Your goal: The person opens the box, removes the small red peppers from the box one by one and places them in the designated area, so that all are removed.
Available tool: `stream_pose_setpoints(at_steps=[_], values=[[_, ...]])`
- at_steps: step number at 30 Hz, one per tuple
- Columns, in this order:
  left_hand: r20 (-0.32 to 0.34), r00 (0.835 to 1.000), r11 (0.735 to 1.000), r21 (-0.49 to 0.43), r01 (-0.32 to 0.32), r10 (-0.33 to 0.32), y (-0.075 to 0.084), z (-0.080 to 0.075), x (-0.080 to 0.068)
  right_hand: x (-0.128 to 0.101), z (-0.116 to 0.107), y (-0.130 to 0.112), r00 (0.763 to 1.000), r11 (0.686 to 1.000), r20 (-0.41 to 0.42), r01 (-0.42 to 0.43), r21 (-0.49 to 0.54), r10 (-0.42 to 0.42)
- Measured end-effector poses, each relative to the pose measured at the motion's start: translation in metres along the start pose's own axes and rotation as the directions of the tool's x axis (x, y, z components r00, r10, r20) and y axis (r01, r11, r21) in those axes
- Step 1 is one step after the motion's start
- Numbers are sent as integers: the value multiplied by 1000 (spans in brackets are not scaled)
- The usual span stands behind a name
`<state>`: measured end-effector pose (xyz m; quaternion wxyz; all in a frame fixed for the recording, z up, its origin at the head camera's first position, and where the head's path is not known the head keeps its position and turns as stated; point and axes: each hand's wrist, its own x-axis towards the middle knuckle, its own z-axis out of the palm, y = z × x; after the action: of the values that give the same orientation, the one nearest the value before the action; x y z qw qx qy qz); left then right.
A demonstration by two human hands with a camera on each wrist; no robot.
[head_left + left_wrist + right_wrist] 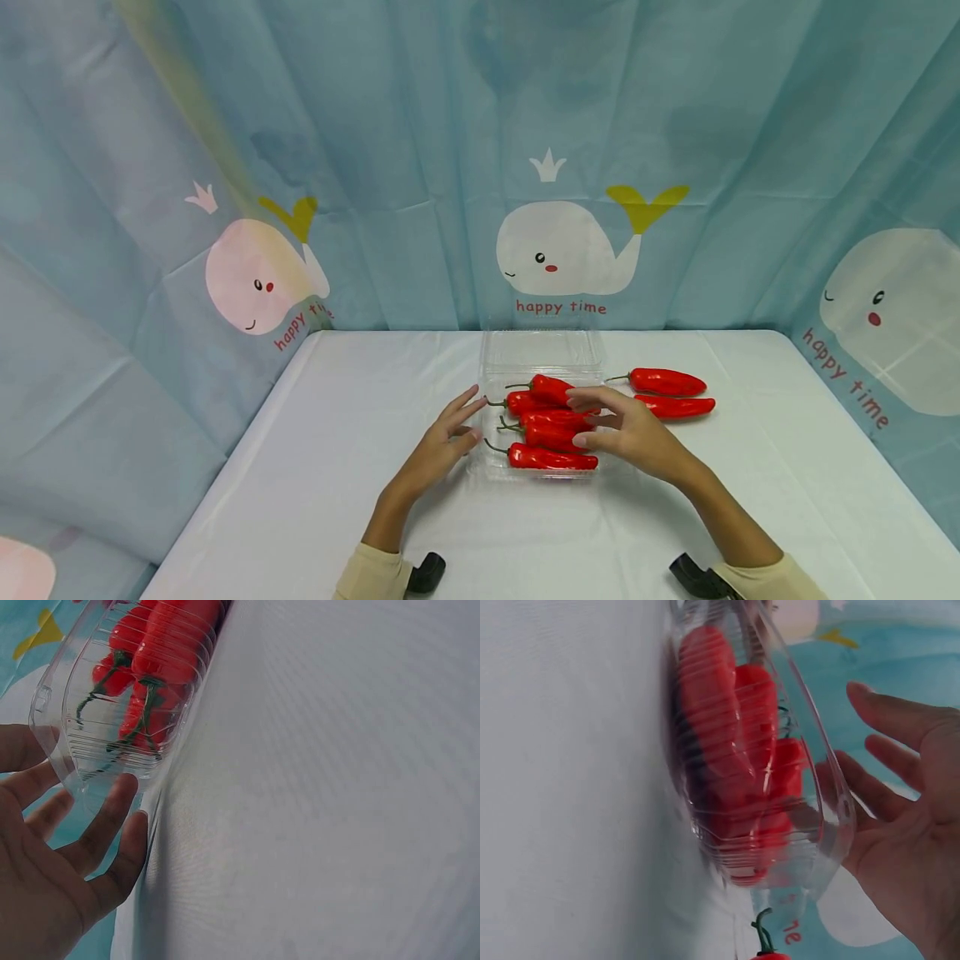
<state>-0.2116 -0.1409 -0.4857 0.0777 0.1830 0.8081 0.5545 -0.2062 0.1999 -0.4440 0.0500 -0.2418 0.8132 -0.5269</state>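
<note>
A clear plastic box [492,463] holds several red chili peppers [553,457] with green stems pointing left. Its hinged lid [542,350] lies folded back behind it. At the box's left side is my left hand [435,458], fingers spread and loosely bent; in the left wrist view the fingertips [124,786] are at the rim, and contact is unclear. My right hand [637,435] reaches over the right side, fingertips close above the peppers and thumb apart. The right wrist view shows that hand [930,832] with fairly straight fingers, partly seen through the clear wall.
Two more red peppers lie right of the box, one behind [667,382] and one in front [677,407], partly hidden by the right hand. A white cloth [300,500] covers the table. Blue whale-print curtains [420,167] hang behind and at both sides.
</note>
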Motion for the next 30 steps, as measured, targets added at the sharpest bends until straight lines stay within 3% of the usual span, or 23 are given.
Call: stream_pose_setpoints(at_steps=[20, 30], values=[[1, 1000, 1000, 8, -10, 10, -2, -1, 1, 6, 17, 0, 999, 985, 39, 20, -174, -14], [9, 1000, 1000, -1, -18, 18, -1, -2, 0, 7, 22, -1, 997, 976, 52, -42, -213, 55]])
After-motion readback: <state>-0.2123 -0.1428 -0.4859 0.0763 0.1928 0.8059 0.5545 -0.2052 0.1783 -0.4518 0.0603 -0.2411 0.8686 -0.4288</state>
